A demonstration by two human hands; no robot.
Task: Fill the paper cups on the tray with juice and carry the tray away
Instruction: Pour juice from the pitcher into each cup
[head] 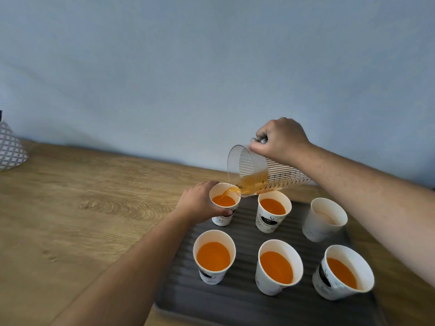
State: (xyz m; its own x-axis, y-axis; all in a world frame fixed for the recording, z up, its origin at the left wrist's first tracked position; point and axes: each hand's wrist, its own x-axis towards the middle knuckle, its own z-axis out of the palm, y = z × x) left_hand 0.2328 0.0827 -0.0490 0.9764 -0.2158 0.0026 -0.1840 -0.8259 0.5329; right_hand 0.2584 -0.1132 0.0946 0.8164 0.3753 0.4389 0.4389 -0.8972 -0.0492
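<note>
A dark grey ribbed tray (235, 300) holds several white paper cups. My left hand (200, 203) grips the back-left cup (223, 220) at the tray's far left corner. My right hand (280, 140) holds a clear measuring jug (251, 170) by its handle, tipped left, and orange juice streams from its spout into that cup. The back-middle cup (273, 214) and the three front cups (214, 256), (279, 267), (342, 272) hold orange juice. The back-right cup (324, 218) shows only a pale inside, no juice visible.
The tray lies on a wooden table (82, 208) against a pale blue wall. A patterned grey-and-white cone-shaped object (10, 147) stands at the far left edge of the table.
</note>
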